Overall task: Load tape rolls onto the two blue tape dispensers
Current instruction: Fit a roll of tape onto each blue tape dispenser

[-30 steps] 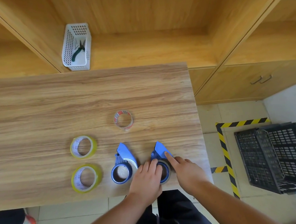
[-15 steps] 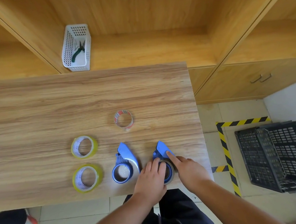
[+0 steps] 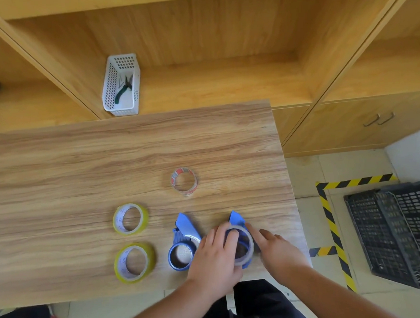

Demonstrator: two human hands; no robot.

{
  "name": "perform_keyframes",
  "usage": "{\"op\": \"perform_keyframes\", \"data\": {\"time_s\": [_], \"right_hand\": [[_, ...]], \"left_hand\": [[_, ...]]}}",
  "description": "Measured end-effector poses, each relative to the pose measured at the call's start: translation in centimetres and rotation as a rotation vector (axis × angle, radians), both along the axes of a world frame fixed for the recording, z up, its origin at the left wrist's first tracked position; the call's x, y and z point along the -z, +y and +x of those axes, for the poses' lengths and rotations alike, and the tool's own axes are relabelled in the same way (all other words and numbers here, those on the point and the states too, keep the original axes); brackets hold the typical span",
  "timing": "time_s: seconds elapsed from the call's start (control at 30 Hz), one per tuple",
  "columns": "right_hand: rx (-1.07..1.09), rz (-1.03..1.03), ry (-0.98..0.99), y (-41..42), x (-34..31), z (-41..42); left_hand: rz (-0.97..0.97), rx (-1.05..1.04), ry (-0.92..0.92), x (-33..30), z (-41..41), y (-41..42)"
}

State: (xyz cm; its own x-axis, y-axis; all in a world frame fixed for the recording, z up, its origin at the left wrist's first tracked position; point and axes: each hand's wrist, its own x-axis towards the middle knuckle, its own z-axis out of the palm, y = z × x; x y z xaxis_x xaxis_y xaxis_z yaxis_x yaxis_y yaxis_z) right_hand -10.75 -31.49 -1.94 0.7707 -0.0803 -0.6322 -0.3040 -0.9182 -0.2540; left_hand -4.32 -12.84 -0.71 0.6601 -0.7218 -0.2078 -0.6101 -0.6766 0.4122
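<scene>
Two blue tape dispensers lie near the table's front edge. The left dispenser (image 3: 182,245) lies free with an empty ring. The right dispenser (image 3: 236,219) is partly covered by both hands, and a clear tape roll (image 3: 243,246) sits tilted on its ring. My left hand (image 3: 214,260) grips that roll from the left. My right hand (image 3: 276,248) holds the right dispenser's right side with fingers curled. Two yellow tape rolls (image 3: 130,218) (image 3: 134,262) lie flat to the left. A clear roll with red print (image 3: 183,181) lies farther back.
The wooden table (image 3: 80,168) ends just right of my right hand. A white basket (image 3: 121,85) with green-handled pliers stands on the shelf behind. A dark plastic crate (image 3: 398,232) sits on the floor at right, by yellow-black floor tape.
The clear roll under my left hand has tipped up on the right dispenser's ring. My right hand has slid from the dispenser's top to its right side.
</scene>
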Motion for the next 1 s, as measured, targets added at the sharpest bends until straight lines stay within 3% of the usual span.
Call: {"op": "perform_keyframes", "data": {"time_s": [0.2, 0.5, 1.0], "right_hand": [[0.171, 0.034, -0.021, -2.4, -0.6, -0.1], [0.307, 0.024, 0.013, -4.7, -1.1, -2.4], [0.309, -0.002, 0.053, -5.9, -1.3, -3.0]], "left_hand": [[0.037, -0.055, -0.057, -0.6, 5.7, -3.8], [0.160, -0.101, 0.018, 2.4, 13.6, -9.5], [0.180, -0.140, 0.125, 5.8, 15.0, -11.7]]}}
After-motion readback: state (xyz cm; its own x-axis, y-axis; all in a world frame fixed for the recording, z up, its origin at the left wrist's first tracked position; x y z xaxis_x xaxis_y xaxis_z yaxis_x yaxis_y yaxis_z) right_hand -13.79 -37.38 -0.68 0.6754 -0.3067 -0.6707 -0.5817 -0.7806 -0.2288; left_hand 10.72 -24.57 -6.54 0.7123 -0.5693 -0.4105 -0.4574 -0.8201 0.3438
